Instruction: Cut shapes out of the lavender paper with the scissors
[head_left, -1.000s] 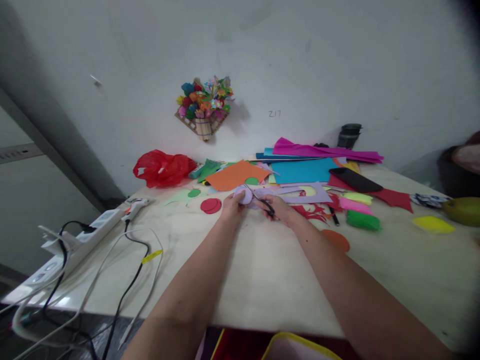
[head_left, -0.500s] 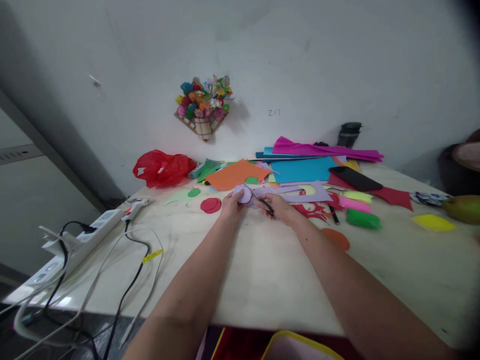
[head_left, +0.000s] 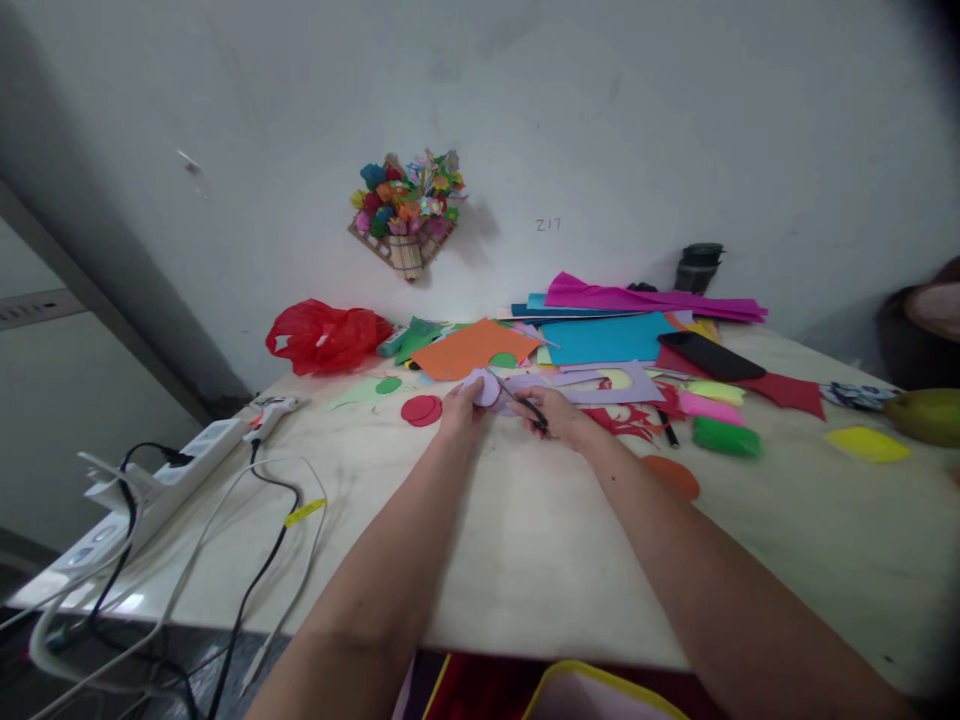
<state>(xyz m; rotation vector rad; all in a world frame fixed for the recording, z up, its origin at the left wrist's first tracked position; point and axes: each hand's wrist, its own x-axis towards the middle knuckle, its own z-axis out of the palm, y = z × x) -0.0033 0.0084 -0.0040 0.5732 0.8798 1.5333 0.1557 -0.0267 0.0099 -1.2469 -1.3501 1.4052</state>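
Note:
My left hand (head_left: 462, 408) is closed on a piece of lilac paper (head_left: 489, 388) with a rounded outline. In my right hand (head_left: 555, 415) is a pair of scissors (head_left: 534, 411) with dark handles, its blades pointing up and left at the lilac paper's edge. How far the blades are apart is too small to tell. Beside my left hand lie overlapping red paper circles (head_left: 421, 411). A lilac sheet with a cut-out (head_left: 637, 383) lies just beyond my right hand, near red paper scraps (head_left: 622, 424).
An orange sheet (head_left: 472, 350) and a blue sheet (head_left: 604, 340) lie behind the hands. A phone (head_left: 711, 357) and a green packet (head_left: 726, 438) are at right. To the left stand a glue gun (head_left: 271, 415), a power strip (head_left: 161, 495) and a red plastic bag (head_left: 326, 338).
My left hand and the lilac paper have shifted very slightly to the left. The right hand with the scissors stays almost in place.

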